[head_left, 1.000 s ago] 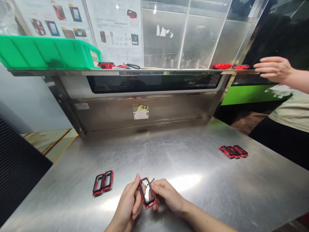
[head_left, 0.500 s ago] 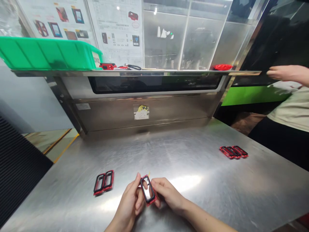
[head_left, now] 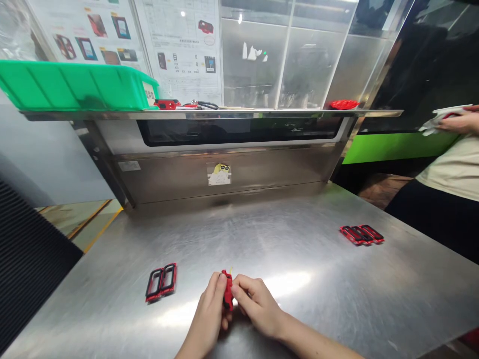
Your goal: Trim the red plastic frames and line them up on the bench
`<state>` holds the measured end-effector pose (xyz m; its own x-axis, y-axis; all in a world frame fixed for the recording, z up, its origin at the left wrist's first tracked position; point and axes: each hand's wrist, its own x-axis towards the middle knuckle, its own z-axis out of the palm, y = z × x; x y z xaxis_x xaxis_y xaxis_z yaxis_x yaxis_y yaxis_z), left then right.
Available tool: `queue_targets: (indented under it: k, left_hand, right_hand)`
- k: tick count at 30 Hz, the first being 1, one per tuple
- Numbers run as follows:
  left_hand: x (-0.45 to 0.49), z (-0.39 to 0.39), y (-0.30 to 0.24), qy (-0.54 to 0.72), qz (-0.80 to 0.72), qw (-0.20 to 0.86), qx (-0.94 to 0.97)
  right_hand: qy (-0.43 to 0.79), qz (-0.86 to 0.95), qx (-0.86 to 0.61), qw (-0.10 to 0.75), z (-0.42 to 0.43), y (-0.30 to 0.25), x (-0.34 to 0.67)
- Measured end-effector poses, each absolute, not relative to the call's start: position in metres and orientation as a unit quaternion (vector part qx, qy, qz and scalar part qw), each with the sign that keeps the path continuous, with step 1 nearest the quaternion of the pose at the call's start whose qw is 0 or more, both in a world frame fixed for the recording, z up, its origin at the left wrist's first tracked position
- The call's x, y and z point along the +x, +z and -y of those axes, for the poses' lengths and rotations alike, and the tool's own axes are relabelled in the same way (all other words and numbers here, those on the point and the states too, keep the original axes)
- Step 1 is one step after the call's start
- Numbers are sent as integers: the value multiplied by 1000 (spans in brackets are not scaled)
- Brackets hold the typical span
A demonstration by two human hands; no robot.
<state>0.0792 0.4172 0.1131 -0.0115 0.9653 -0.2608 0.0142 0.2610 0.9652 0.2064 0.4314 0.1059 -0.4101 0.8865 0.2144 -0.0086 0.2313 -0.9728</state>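
Red piece (head_left: 228, 289) sits side-on, fingers of left hand (head_left: 210, 308) and right hand (head_left: 261, 306) grasping both sides, likely for steadiness.

Red part (head_left: 227, 290): 1, taken as landmark. Hands counted on it: 2, the left hand (head_left: 209, 310) and the right hand (head_left: 259, 305). To its left, 2 red-and-black frames (head_left: 161, 282) are counted; well to its right, 3 more. Far beyond it, leftward: 1 green bin (head_left: 82, 87) and 2 printed sheets (head_left: 182, 45). Beyond it: 1 small card (head_left: 219, 177). Far beyond, rightward: 1 red bundle (head_left: 343, 104), pieces not countable. Co-worker (head_left: 454, 167) recorded beyond it, rightward: 1.
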Motion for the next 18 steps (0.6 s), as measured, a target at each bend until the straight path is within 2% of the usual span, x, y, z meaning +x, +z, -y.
queue_targets:
  k: [5,10,18]
  left_hand:
    - [72,-425,117,461,-516,650,315]
    - [71,-422,125,464,-431,728,260]
    - [73,-421,129,470,-434,723,260]
  right_hand:
    - [391,660,-432,475,-438,102,210]
    - [309,726,-456,412,-445,96,212]
    - [172,808,-474,305,-442,91,213]
